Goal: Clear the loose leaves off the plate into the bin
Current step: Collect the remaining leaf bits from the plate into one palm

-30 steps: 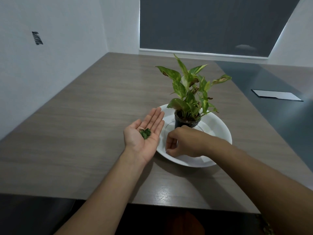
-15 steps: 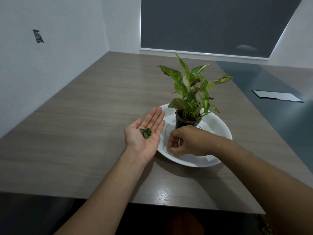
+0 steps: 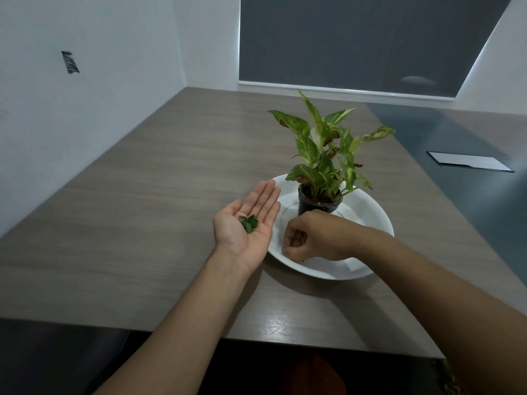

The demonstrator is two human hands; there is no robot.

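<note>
Gathering step: picking leaves [image 3: 249, 223] off the plate [image 3: 373, 215]. Left hand [image 3: 238, 240] is flat, palm up, just beside the plate's left rim, and carries a small leaf pile. Right hand [image 3: 312, 238] is curled over the plate's near side, fingertips down; can't tell if it pinches anything. Next, probably: drop any pick into the left palm, then carry it to the bin, which is not in view.

Glossy white plate [image 3: 379, 220] on matt wood-grain table [image 3: 159, 212]

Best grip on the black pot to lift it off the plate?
Probably wrap the black pot round its upright wall, low, coming from the right: its foliage overhangs the mouth, and the right hand blocks the near side.
</note>
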